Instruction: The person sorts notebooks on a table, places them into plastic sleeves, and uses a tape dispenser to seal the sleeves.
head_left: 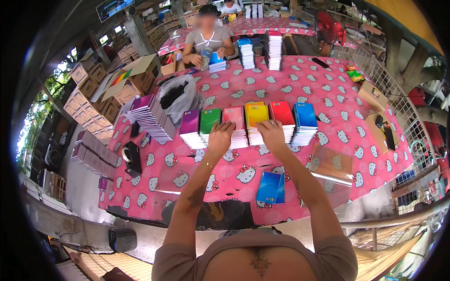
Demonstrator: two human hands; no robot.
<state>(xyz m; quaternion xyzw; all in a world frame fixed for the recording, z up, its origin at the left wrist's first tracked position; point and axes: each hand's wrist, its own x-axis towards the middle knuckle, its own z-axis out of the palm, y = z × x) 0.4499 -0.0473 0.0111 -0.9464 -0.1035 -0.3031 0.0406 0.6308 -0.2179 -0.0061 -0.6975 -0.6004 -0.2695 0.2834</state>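
Note:
Stacks of spiral notebooks stand side by side in a row in front of me: purple (190, 119), green (210, 117), pink (238, 117), yellow (256, 111), red (281, 109) and blue (305, 112). My left hand (221, 135) rests on the near part of the green and pink stacks, fingers stretched over the pink cover. My right hand (270, 132) lies across the yellow and red stacks, fingers apart on their near edges. Neither hand lifts a notebook. Between my forearms and the table's near edge lie loose blue notebooks (270, 187), overlapping.
A tall purple notebook stack (151, 117) and a clear plastic bag (187, 96) stand left. A black tape dispenser (132, 159) sits at the left edge. Across the pink tablecloth (262, 86), a co-worker (206, 40) handles blue notebooks. Clear plastic sheets (330, 161) lie right.

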